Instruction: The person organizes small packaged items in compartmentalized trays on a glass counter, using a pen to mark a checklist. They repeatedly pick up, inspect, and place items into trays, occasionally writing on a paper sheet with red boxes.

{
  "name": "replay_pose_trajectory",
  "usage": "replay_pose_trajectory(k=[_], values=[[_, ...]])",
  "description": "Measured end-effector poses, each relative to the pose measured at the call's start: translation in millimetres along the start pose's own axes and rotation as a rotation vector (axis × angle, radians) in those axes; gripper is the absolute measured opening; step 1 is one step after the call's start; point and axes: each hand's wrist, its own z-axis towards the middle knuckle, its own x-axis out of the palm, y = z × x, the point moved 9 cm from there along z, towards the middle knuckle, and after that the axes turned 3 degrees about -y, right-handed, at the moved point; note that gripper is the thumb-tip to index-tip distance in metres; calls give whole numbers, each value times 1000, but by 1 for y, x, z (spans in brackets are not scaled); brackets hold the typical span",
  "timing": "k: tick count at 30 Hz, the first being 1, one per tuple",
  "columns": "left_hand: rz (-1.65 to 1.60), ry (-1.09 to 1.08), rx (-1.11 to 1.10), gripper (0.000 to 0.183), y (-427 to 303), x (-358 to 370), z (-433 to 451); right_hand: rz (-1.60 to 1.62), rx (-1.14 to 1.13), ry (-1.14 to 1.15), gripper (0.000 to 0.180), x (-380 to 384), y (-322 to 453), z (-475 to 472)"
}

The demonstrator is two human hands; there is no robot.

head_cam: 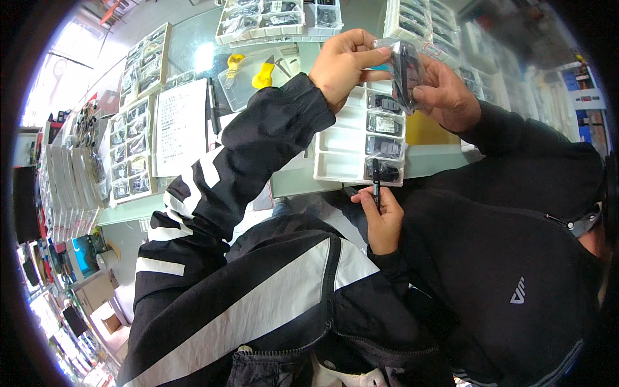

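My left hand point(344, 67) reaches up and pinches the edge of a clear plastic bag around a black car key fob point(405, 77). A co-worker's hand point(447, 94) holds the same bagged fob from the right. Lower down, my right hand point(384, 220) grips a black marker pen point(376, 181) upright, its upper end over the near edge of a white plastic compartment tray point(338, 173). Bagged key fobs point(383, 146) lie in the tray's right column; the visible left compartments hold nothing.
Trays of bagged fobs point(138, 145) stand at left and along the back. A sheet of writing point(180, 128), a black pen point(213, 106) and yellow-handled tools point(264, 75) lie on the glass table. The co-worker sits close at right.
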Motion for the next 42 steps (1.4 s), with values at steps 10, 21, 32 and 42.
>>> replay_pose_trajectory(k=[10,21,32,42], values=[[-131,22,28,5,-17,-15,-13,-15,5,9,42,9,3,0],[-219,-44,72,8,-32,-18,-42,-52,-27,88,38,26,17,-13],[-401,-165,-88,12,5,-31,-135,470,-109,-869,25,132,-77,-37],[227,-336,-154,23,-16,-167,-347,86,107,-571,24,323,-128,6]])
